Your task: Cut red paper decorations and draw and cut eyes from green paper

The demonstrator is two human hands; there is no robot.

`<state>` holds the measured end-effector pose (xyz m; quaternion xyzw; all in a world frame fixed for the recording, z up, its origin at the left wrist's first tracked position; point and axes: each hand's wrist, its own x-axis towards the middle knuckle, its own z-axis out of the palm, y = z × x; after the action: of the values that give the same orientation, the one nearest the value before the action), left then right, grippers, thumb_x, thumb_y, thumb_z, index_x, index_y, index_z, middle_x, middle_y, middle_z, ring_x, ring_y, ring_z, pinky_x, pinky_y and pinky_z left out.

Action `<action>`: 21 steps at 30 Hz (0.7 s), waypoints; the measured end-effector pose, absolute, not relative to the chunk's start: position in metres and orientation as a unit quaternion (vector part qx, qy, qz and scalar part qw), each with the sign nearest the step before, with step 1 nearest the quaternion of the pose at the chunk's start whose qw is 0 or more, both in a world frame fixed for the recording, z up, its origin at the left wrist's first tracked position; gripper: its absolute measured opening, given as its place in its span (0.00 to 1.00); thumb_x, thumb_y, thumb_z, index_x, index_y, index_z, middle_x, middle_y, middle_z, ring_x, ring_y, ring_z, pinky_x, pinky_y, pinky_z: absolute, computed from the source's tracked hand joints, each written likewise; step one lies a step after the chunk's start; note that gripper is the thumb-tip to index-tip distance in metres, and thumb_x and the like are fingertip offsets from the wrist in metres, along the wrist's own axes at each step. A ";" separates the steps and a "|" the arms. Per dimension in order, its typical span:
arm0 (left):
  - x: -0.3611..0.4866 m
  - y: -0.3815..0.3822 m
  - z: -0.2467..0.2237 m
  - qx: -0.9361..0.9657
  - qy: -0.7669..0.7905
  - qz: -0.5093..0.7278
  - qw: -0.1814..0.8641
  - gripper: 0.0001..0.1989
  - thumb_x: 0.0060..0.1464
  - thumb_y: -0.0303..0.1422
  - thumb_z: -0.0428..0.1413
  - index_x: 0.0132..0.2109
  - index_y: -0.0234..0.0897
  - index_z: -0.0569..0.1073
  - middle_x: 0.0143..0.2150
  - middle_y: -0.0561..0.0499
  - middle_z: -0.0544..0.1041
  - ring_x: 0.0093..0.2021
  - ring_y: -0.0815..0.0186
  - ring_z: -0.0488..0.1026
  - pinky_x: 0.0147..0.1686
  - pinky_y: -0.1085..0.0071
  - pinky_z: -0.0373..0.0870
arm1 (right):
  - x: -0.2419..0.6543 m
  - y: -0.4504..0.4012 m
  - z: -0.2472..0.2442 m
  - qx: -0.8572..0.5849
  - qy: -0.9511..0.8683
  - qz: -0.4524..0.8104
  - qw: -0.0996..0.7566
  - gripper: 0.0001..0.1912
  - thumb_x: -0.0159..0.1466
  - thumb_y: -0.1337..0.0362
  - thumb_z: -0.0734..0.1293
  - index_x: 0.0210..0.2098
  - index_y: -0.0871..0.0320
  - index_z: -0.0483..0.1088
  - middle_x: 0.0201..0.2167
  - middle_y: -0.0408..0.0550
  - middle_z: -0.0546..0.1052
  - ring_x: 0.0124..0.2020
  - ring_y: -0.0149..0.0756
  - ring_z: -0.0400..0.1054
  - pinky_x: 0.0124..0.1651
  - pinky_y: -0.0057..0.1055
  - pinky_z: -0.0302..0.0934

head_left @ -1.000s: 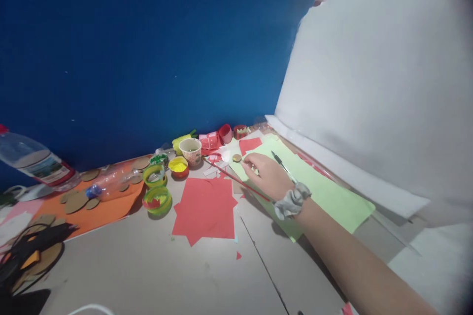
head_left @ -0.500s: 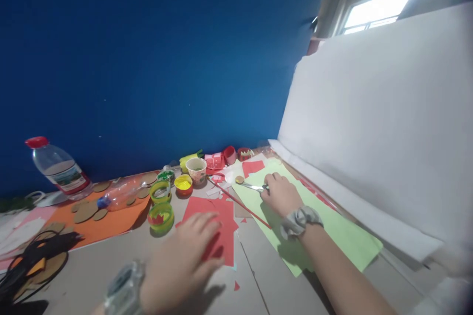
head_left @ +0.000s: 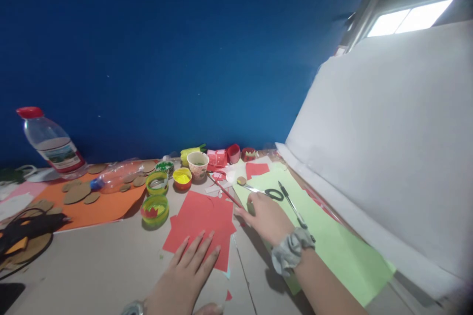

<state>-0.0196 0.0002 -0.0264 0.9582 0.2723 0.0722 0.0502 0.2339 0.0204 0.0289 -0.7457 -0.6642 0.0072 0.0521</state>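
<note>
Red paper sheets [head_left: 203,211] lie overlapped on the grey table, and my left hand [head_left: 188,270] rests on their near edge with fingers spread. My right hand [head_left: 264,214] has its thumb and fingers at the near end of a thin red-handled brush [head_left: 225,190]. Just beyond that hand, scissors [head_left: 274,194] with black handles lie on light green paper [head_left: 332,246], beside a black pen [head_left: 291,203]. A patterned paper cup [head_left: 198,166] stands behind the red sheets, next to a small tub of yellow paint [head_left: 182,178].
Green tape rings [head_left: 155,210] sit left of the red paper. Orange paper [head_left: 111,206] holds cardboard discs [head_left: 77,193] and a fallen clear bottle [head_left: 120,176]. An upright red-capped bottle [head_left: 55,145] is at far left. A blue panel [head_left: 166,59] rises behind; white board [head_left: 391,133] stands right.
My right hand has left the scissors and moved left to the brush, whose near end has shifted left. My left hand has come down onto the red paper. The view has turned slightly.
</note>
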 end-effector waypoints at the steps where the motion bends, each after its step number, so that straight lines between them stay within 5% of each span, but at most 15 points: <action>1: -0.019 0.000 -0.024 0.957 0.275 0.071 0.058 0.36 0.56 0.55 0.43 0.66 0.44 0.48 0.65 0.45 0.54 0.62 0.51 0.55 0.58 0.57 0.54 | 0.228 0.021 0.026 -0.741 -0.670 0.011 0.047 0.14 0.62 0.52 0.59 0.32 0.58 0.65 0.33 0.50 0.73 0.34 0.40 0.69 0.32 0.31 0.56; 6: -0.019 0.004 -0.018 0.960 0.262 0.058 0.077 0.36 0.56 0.56 0.42 0.65 0.41 0.53 0.65 0.44 0.54 0.63 0.51 0.54 0.58 0.58 0.53 | 0.215 0.023 0.016 -0.732 -0.681 0.021 0.029 0.07 0.64 0.66 0.57 0.31 0.57 0.65 0.32 0.49 0.74 0.30 0.38 0.69 0.30 0.30 0.53; 21: -0.014 0.003 -0.011 0.954 0.279 0.003 0.113 0.34 0.58 0.52 0.44 0.64 0.38 0.54 0.66 0.44 0.50 0.64 0.52 0.52 0.58 0.56 0.54 | 0.235 0.024 0.026 -0.763 -0.646 0.012 0.007 0.08 0.64 0.66 0.56 0.30 0.56 0.64 0.22 0.46 0.72 0.24 0.37 0.67 0.24 0.30 0.45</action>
<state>-0.0141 0.0032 -0.0106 0.9537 0.2787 0.0031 0.1131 0.2348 0.0236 0.0263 -0.7630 -0.6463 0.0120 0.0073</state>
